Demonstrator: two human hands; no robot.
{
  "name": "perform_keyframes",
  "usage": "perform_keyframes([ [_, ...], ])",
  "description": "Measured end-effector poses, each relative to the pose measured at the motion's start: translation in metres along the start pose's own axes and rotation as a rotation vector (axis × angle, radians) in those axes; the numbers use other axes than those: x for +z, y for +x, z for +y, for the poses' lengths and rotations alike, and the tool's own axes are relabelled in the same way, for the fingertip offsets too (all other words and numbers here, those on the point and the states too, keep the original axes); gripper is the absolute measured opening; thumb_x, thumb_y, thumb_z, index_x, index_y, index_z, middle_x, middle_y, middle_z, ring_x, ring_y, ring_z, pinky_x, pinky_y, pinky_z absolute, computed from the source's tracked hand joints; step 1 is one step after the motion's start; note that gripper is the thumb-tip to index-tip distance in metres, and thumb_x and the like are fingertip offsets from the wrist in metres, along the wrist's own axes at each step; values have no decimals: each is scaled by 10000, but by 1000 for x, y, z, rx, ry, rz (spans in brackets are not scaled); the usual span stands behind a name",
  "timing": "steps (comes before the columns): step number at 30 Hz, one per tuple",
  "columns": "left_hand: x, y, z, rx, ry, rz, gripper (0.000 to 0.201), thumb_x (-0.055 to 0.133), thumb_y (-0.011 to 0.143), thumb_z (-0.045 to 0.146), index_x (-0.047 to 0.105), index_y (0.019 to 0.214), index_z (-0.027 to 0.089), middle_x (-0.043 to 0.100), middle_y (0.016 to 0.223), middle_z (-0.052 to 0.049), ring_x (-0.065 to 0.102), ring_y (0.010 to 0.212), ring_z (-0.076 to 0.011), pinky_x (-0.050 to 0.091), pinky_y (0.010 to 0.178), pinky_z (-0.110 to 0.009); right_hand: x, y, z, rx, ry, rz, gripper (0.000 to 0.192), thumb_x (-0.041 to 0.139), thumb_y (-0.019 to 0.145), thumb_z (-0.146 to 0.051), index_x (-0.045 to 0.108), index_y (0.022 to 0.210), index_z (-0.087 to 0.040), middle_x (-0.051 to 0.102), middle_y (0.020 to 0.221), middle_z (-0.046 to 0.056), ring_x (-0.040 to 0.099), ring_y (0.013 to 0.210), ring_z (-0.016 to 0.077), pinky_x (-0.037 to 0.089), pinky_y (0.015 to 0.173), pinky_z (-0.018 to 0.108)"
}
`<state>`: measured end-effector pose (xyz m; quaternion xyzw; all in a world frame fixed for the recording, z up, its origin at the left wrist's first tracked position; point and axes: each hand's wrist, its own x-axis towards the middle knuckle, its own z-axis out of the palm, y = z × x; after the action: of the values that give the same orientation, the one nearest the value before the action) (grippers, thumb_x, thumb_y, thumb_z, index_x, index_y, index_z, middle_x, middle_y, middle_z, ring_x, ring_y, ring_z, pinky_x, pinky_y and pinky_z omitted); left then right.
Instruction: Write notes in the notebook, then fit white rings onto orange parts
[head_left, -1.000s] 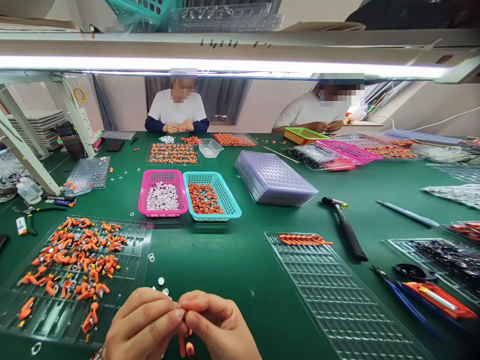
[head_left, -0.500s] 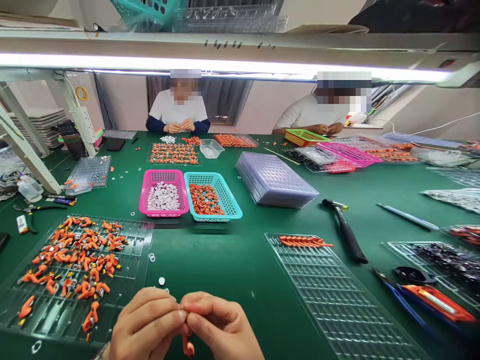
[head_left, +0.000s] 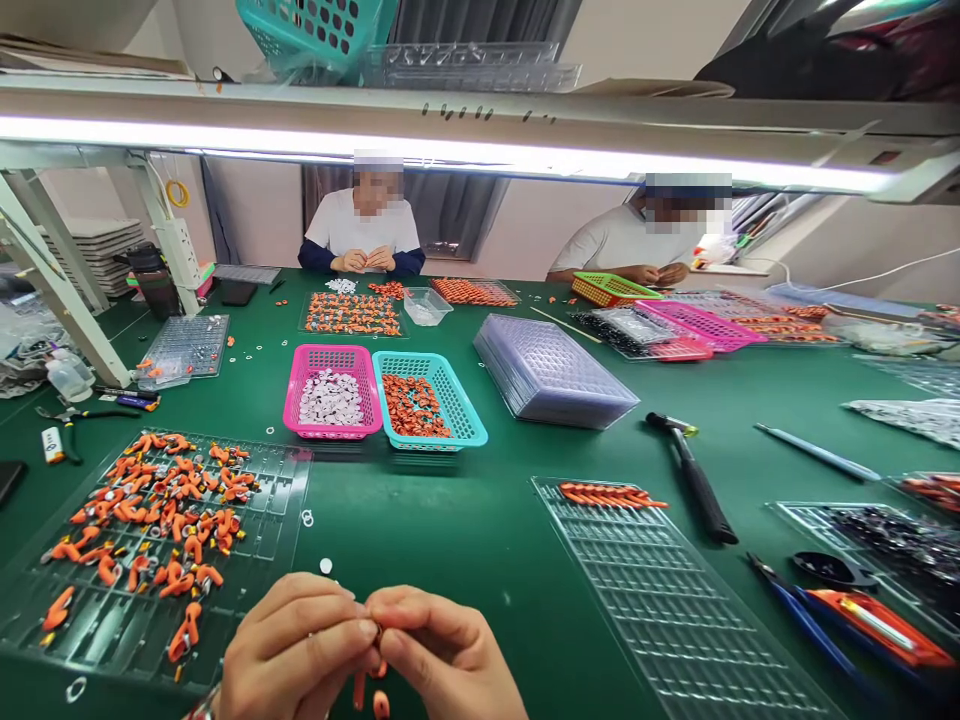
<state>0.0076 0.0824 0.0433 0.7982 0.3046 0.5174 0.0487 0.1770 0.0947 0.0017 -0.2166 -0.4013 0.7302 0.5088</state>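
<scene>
Close to the near edge, my left hand [head_left: 304, 640] and my right hand [head_left: 442, 645] meet with fingertips pinched together. Between them is a small orange plastic part [head_left: 381, 702], mostly hidden by the fingers; its lower ends poke out below. A small white disc [head_left: 325, 566] lies on the green table just beyond my left hand. To the left, a clear tray [head_left: 277, 500] carries many loose orange parts [head_left: 176, 515] with yellow and silvery bits. On the right, another clear tray [head_left: 637, 600] holds a row of orange pieces [head_left: 611, 495] at its far end.
A pink basket [head_left: 291, 395] of white discs and a turquoise basket [head_left: 469, 425] of orange pieces stand ahead. Beyond them is a stack of clear trays [head_left: 555, 370]. A hammer [head_left: 697, 490], pliers [head_left: 802, 610] and an orange cutter [head_left: 881, 625] lie right. Two people sit opposite.
The view has tilted up slightly, so the scene sits a little lower. My hands stay together, and the orange part between them has turned slightly.
</scene>
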Motion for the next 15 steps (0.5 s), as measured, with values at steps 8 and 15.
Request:
perform_keyframes([
  [8, -2, 3, 2, 26, 58, 11, 119, 581, 949, 120, 696, 957, 91, 753, 832, -62, 679, 832, -135, 587, 770, -231, 0, 1, 5, 97, 81, 30, 121, 814, 770, -287, 768, 863, -224, 751, 803, 19, 695, 658, 130, 579, 698, 276],
  [15, -2, 4, 1, 7, 56, -9, 118, 582, 941, 99, 697, 969, 87, 748, 830, -68, 666, 814, -144, 591, 741, -246, -1, 2, 7, 108, 72, 56, 122, 817, 770, -290, 759, 844, -212, 756, 790, 15, 688, 657, 115, 558, 667, 241],
])
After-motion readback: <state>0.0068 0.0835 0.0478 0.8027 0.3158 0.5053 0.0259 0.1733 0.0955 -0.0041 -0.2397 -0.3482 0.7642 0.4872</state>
